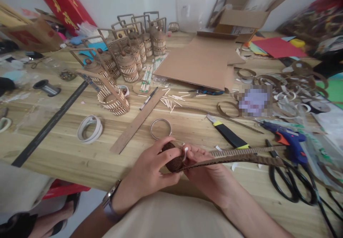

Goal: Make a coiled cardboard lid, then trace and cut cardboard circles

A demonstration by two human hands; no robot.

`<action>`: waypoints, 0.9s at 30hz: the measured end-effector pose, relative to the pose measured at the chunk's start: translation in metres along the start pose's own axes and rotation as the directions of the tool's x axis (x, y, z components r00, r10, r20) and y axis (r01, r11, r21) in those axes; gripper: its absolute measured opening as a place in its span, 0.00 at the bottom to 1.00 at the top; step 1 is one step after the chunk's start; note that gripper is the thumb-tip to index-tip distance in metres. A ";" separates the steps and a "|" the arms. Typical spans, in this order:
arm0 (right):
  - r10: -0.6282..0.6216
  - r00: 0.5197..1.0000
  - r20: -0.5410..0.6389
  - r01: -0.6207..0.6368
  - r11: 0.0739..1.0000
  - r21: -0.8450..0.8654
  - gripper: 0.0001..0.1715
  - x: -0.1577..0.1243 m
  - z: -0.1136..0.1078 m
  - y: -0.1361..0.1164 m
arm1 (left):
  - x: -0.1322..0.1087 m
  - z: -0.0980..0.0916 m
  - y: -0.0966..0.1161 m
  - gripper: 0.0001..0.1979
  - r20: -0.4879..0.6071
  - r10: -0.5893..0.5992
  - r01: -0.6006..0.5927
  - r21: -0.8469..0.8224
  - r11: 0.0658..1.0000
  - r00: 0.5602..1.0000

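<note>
My left hand (154, 164), with a watch at the wrist, is closed round a dark brown coil of corrugated cardboard (174, 163). Pressed up against the coil's right side are the closed fingers of my right hand (205, 168), by the thumb of which a small white strip (185, 153) shows. From there corrugated cardboard strips (241, 159) run off to the right, across my right hand and beyond it. Exactly how the right fingertips grip strip and white piece is partly hidden. Just beyond my left fingers lies a thin ring (160, 128) on the table.
Black scissors (292, 184), a blue glue gun (289, 138) and a utility knife (227, 132) lie at right. A tape roll (89, 129) and an open slatted basket (114, 100) stand left. Several lidded baskets, cardboard sheets (195, 63) and scattered sticks lie farther back. Someone's legs show lower left.
</note>
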State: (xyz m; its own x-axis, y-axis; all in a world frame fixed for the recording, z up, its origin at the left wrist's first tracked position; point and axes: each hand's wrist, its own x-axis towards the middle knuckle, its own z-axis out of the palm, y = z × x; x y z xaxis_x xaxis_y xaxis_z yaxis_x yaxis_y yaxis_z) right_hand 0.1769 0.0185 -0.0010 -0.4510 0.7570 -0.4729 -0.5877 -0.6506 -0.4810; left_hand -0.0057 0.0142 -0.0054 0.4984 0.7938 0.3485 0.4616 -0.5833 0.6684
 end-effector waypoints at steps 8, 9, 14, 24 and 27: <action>0.012 0.999 0.034 -0.012 1.000 0.013 0.13 0.002 -0.001 0.002 | -0.001 0.000 0.000 0.22 0.005 -0.018 0.018 0.009 1.000 1.000; 0.011 0.999 0.041 -0.012 1.000 0.008 0.13 0.002 -0.001 0.002 | -0.001 0.001 0.000 0.22 0.001 -0.018 0.018 0.009 1.000 1.000; -0.005 1.000 0.022 0.005 1.000 -0.003 0.13 0.002 -0.001 0.004 | -0.001 0.002 0.001 0.22 -0.004 -0.048 0.048 -0.016 0.999 0.999; -0.081 0.997 0.014 0.081 0.996 -0.028 0.12 0.003 0.001 0.009 | -0.003 0.003 0.003 0.24 -0.006 -0.083 0.083 -0.036 0.996 0.997; -0.114 0.993 0.008 0.115 0.992 -0.052 0.13 0.004 0.000 0.010 | -0.005 0.005 0.002 0.26 -0.030 -0.102 0.100 -0.056 0.993 0.994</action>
State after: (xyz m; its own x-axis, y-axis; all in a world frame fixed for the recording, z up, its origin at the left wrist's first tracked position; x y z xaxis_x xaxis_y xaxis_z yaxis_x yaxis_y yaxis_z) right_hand 0.1689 0.0151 -0.0078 -0.3864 0.8269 -0.4085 -0.5999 -0.5618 -0.5697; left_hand -0.0034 0.0080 -0.0088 0.4265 0.8538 0.2986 0.4670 -0.4906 0.7357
